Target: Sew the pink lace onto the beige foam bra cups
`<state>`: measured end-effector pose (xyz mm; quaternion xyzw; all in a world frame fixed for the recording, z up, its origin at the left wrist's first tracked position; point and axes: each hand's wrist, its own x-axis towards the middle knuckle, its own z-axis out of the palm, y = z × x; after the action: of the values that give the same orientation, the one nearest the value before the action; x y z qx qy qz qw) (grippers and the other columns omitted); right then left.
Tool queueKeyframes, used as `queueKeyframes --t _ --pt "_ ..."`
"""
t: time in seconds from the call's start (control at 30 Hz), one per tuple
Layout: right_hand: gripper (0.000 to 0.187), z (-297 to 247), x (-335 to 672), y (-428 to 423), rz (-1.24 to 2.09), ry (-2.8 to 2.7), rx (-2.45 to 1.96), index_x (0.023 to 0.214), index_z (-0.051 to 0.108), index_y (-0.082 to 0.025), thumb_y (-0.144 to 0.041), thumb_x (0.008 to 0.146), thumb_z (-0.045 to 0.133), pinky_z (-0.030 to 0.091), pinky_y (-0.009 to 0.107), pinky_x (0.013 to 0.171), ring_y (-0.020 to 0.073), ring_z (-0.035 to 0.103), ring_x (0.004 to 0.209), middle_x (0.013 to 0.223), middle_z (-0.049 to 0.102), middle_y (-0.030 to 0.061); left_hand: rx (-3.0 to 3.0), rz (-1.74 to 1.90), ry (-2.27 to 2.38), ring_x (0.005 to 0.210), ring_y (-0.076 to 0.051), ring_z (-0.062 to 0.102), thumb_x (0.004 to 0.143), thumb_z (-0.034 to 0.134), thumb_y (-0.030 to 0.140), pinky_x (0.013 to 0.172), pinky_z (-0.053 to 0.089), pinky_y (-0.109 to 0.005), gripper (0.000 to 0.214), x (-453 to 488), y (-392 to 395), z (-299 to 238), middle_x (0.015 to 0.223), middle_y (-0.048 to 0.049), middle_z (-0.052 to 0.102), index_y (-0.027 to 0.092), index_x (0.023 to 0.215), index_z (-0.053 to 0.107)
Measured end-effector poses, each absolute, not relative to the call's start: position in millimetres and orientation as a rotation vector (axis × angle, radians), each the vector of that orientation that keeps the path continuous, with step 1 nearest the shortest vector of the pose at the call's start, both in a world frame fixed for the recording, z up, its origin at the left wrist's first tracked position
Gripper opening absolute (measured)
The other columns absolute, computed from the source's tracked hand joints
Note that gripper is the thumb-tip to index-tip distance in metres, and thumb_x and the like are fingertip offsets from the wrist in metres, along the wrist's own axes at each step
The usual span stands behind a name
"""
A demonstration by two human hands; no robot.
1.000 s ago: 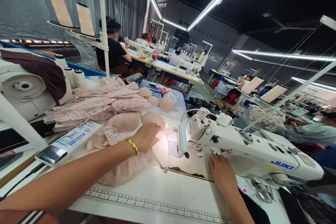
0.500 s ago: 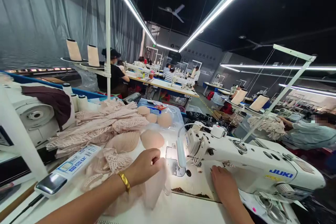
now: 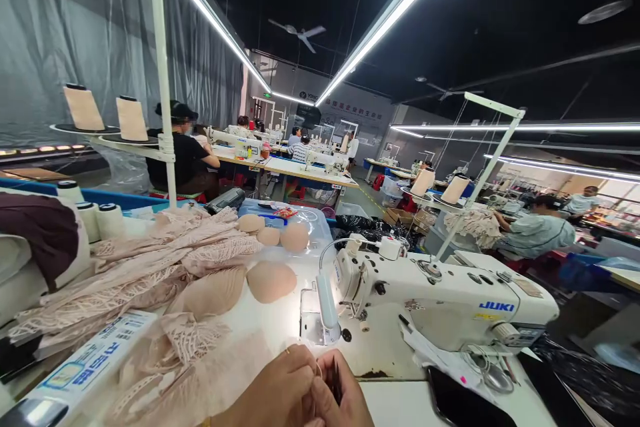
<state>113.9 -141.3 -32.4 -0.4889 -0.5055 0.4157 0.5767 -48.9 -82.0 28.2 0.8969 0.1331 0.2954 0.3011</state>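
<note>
Fabric — left hand against right hand

Beyond far edge of bench: grey curtain, lettered wall, yellow-lined floor. Dark ceiling; strip lights lit.

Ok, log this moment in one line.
left hand: touching right hand, grip unclear | right hand: holding small dark tool | beige cloth: beside left hand | sewing machine: beyond both hands
</note>
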Motion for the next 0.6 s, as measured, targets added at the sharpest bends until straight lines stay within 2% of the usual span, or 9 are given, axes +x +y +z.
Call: queueKeyframes --t 0.1,0.17,0.27,0.43,0.6 --pt "0.054 -20 113 -136 1.042 -1.134 -1.097 0.084 0.055 -0.023 -0.076 0.09 0.062 0.044 0.026 0.065 0.0146 0.05 0.065 0.07 0.055 -0.0027 2.186 0.727 0.482 0.087 -0.02 0.057 0.093 0.061 0.031 0.079 0.047 -0.031 0.018 -52 -78 33 0.094 -0.004 0.059 0.021 0.082 0.051" --pt "0.052 -20 113 -137 1.039 -1.155 -1.064 0.084 0.057 -0.022 -0.073 0.092 0.062 0.044 0.027 0.068 0.015 0.052 0.068 0.073 0.058 -0.0015 2.038 0.711 0.602 0.084 -0.019 0.056 0.088 0.064 0.03 0.076 0.048 -0.03 0.015 -52 -74 34 0.097 -0.0026 0.058 0.022 0.089 0.052" --pt "0.049 -23 115 -140 0.947 -1.247 -1.069 0.086 0.061 -0.021 -0.069 0.094 0.06 0.045 0.029 0.074 0.0171 0.055 0.075 0.08 0.062 0.0011 1.823 0.572 0.629 0.08 -0.017 0.054 0.083 0.07 0.031 0.072 0.046 -0.027 0.023 -48 -69 33 0.092 0.0003 0.058 0.021 0.097 0.055" --pt "0.049 -17 128 -148 0.832 -1.394 -1.237 0.088 0.061 -0.022 -0.068 0.101 0.05 0.042 0.029 0.072 0.0178 0.053 0.076 0.08 0.06 0.0012 1.781 0.481 0.675 0.073 -0.015 0.049 0.079 0.068 0.021 0.065 0.039 -0.025 0.012 -45 -66 36 0.075 0.0045 0.056 0.019 0.084 0.058" --pt "0.041 5 139 -161 0.847 -1.47 -1.351 0.089 0.055 -0.022 -0.058 0.106 0.045 0.04 0.027 0.07 0.0163 0.049 0.076 0.083 0.054 -0.0004 1.961 0.484 0.764 0.069 -0.015 0.051 0.085 0.067 0.025 0.063 0.037 -0.026 0.01 -50 -63 46 0.071 0.0034 0.057 0.019 0.078 0.063"
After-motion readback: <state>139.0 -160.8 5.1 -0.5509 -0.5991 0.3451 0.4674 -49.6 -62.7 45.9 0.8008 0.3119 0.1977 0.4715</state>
